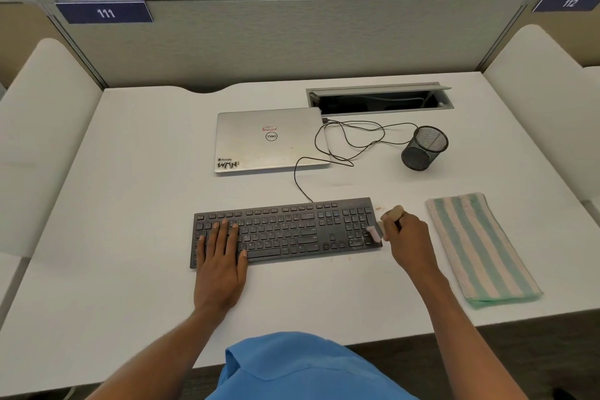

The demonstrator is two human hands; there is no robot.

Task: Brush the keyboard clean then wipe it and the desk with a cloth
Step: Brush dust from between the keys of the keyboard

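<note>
A black keyboard point(285, 230) lies on the white desk point(130, 172) in front of me. My left hand point(222, 256) rests flat on the keyboard's left keys, fingers straight. My right hand point(407, 237) grips a small brush point(388, 221) with a tan wooden handle; its pale bristles touch the number pad at the keyboard's right edge. A folded green-and-cream striped cloth point(480, 247) lies on the desk to the right of my right hand, apart from it. A few crumbs sit on the desk just beyond the keyboard's right corner.
A shut silver laptop point(269, 140) sits behind the keyboard, its black cable point(350, 140) looping across the desk. A black mesh pen cup point(423, 148) stands at the right rear. An open cable tray point(378, 99) is set into the desk. Grey partitions enclose the desk.
</note>
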